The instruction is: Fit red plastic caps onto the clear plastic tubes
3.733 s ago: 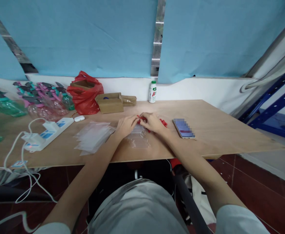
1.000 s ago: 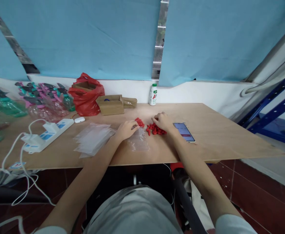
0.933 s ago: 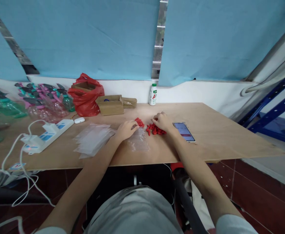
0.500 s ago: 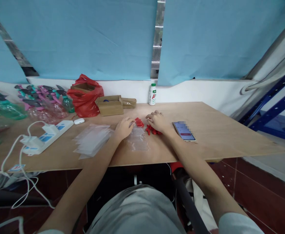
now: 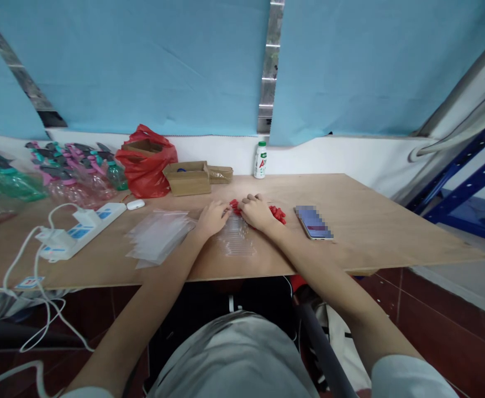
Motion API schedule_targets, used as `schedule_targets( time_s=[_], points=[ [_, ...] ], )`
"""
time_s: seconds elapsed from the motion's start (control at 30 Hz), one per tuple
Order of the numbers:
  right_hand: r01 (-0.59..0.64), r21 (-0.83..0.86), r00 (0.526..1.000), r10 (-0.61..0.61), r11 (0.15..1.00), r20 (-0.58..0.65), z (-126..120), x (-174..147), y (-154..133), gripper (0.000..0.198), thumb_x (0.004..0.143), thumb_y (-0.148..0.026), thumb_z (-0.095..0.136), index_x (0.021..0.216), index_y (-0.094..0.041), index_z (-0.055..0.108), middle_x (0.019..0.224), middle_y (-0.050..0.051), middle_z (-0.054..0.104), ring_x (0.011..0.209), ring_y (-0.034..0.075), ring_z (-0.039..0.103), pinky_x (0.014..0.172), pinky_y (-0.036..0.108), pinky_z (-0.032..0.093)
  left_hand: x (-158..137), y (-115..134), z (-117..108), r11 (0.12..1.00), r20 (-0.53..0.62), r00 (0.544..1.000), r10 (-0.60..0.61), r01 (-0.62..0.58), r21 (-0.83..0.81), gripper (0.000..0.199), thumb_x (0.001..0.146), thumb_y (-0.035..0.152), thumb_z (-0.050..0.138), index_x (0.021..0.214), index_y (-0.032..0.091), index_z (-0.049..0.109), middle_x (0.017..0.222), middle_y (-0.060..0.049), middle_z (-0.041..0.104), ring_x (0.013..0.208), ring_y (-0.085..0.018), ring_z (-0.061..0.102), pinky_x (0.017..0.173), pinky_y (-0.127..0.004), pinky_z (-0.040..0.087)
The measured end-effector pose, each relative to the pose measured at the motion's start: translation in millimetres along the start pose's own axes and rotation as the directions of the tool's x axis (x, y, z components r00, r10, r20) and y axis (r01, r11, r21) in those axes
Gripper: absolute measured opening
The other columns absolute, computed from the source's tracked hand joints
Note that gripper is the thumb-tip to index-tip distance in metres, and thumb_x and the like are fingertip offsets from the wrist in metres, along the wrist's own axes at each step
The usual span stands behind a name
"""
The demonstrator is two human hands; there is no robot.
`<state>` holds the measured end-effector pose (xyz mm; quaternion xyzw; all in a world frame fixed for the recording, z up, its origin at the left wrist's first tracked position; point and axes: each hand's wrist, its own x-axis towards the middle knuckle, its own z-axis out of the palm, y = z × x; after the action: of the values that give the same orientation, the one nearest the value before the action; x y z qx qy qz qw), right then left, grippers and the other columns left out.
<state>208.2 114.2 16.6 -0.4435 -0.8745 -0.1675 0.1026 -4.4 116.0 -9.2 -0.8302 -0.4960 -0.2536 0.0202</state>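
Note:
My left hand point(image 5: 212, 217) rests on the table with its fingers bent, at the upper left end of a row of thin clear tubes point(image 5: 238, 240). Small red pieces point(image 5: 235, 206), likely caps, lie at the top of this row between my two hands. Over the row's upper right side is my right hand point(image 5: 256, 211), its fingers bent down close to those red pieces. Whatever its fingertips pinch is hidden. A loose pile of red pieces point(image 5: 278, 214) sits just right of my right hand.
Clear plastic bags point(image 5: 159, 235) lie left of my left hand. A power strip point(image 5: 87, 229), spray bottles point(image 5: 77, 182), a red plastic bag point(image 5: 147, 171) and a cardboard box point(image 5: 188, 181) stand further left. A white bottle point(image 5: 260, 161) is behind; a phone point(image 5: 312, 222) lies to the right.
My right hand has moved left from the loose red pile to the row of tubes, leaving more of that pile in sight. My left hand has stayed almost in place.

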Motion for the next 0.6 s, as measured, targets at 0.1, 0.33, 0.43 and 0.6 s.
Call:
schedule_targets(
  time_s=[0.1, 0.33, 0.43, 0.6],
  points=[
    [-0.023, 0.010, 1.000, 0.023, 1.000, -0.011, -5, 0, 0, 0.030, 0.107, -0.015, 0.045, 0.122, -0.013, 0.071, 0.118, 0.020, 0.078, 0.116, 0.034, 0.060, 0.096, 0.044, 0.033, 0, 2, -2, 1.000, -0.024, 1.000, -0.010, 0.010, -0.009, 0.026, 0.107, 0.032, 0.054, 0.115, 0.023, 0.077, 0.120, -0.012, 0.072, 0.119, -0.032, 0.064, 0.104, -0.046, 0.051],
    [0.026, 0.094, 0.978, -0.006, 0.995, -0.207, -18, -6, 3, 0.023, 0.108, -0.023, 0.049, 0.123, -0.017, 0.066, 0.121, 0.016, 0.076, 0.116, 0.032, 0.058, 0.095, 0.043, 0.033, 0, 8, -10, 0.995, -0.068, 0.997, 0.028, -0.034, -0.098, 0.030, 0.113, 0.036, 0.044, 0.120, 0.023, 0.070, 0.119, -0.011, 0.076, 0.112, -0.028, 0.069, 0.101, -0.042, 0.050],
    [0.020, 0.128, 0.969, 0.013, 0.992, -0.246, -16, -7, 4, 0.021, 0.107, -0.023, 0.051, 0.122, -0.018, 0.065, 0.118, 0.015, 0.076, 0.113, 0.032, 0.059, 0.094, 0.043, 0.034, -2, 13, -12, 0.993, -0.016, 1.000, -0.001, -0.001, -0.118, 0.035, 0.115, 0.038, 0.037, 0.126, 0.023, 0.067, 0.111, -0.011, 0.078, 0.104, -0.028, 0.072, 0.093, -0.040, 0.052],
    [0.018, 0.172, 0.962, 0.030, 0.985, -0.271, -12, -6, 6, 0.018, 0.105, -0.020, 0.052, 0.119, -0.019, 0.064, 0.112, 0.014, 0.077, 0.109, 0.033, 0.060, 0.092, 0.042, 0.036, -4, 21, -18, 0.994, 0.053, 0.997, -0.049, 0.054, -0.096, 0.042, 0.116, 0.040, 0.030, 0.124, 0.024, 0.068, 0.109, -0.010, 0.079, 0.101, -0.028, 0.074, 0.087, -0.037, 0.051]
  ],
)
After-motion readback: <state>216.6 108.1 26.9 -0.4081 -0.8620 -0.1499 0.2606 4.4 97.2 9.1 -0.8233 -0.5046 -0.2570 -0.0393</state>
